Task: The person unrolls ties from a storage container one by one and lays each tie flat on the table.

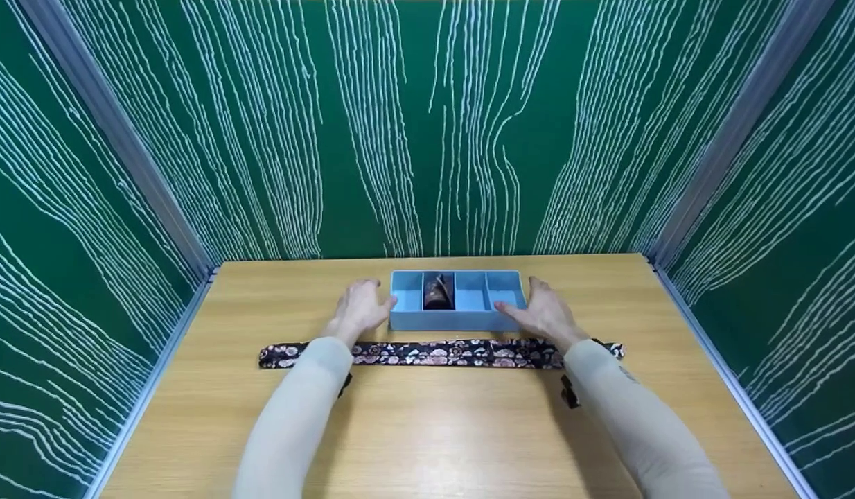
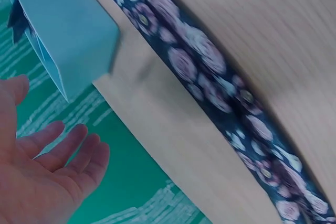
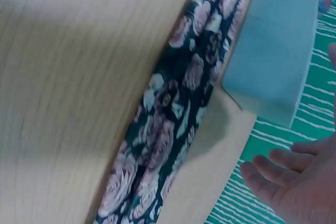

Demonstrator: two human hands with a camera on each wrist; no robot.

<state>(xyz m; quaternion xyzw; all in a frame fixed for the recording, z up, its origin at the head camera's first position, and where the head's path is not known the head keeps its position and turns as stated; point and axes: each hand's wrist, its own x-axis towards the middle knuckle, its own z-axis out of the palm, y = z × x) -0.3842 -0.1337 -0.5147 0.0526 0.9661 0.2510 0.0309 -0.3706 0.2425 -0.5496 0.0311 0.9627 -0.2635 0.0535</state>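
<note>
A light blue divided box [image 1: 455,321] sits near the back of the table, its compartments side by side. A dark patterned roll [image 1: 438,294] stands in the second compartment from the left. Beside the box's left end is my left hand [image 1: 360,308], its thumb close to the rim; in the left wrist view its fingers [image 2: 68,153] are spread loosely. My right hand [image 1: 547,313] is at the opposite end, thumb over the right compartment, and its relaxed fingers [image 3: 281,163] show beyond the box's end wall. Neither hand grips anything. A long folded strip of dark floral cloth [image 1: 455,352] lies in front of the box.
The wooden table [image 1: 441,430] is bounded by green walls [image 1: 372,229] with white wavy lines at the back and both sides. Metal corner posts [image 1: 704,159] rise at the back corners. Both forearms reach across the floral strip.
</note>
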